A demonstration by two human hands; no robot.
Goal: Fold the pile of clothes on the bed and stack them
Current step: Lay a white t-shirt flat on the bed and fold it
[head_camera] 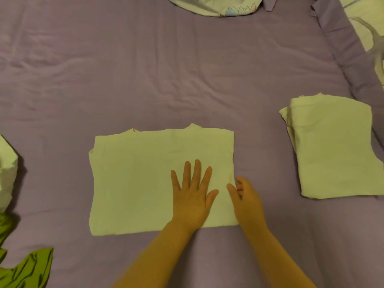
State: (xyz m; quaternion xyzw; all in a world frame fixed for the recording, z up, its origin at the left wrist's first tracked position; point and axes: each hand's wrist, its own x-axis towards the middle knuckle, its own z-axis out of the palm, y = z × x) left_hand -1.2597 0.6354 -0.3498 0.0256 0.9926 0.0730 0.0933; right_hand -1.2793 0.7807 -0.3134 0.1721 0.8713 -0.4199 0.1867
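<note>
A pale cream garment [135, 183] lies folded into a flat rectangle on the purple bed sheet [145, 80], in the middle of the view. My left hand [192, 192] presses flat on its right half, fingers straight and spread. My right hand [245, 196] sits at the garment's right edge, with thumb and fingers pinching that edge. To the right lies a stack of folded cream clothes [334, 148]. At the far left edge sits a crumpled pale garment [7, 169], and below it a shiny green one [25, 267].
A patterned pillow [216, 6] lies at the top centre. A purple-bordered patterned quilt [357, 38] runs down the top right corner, close behind the folded stack. Wrinkled sheet stretches between the garment and the pillow.
</note>
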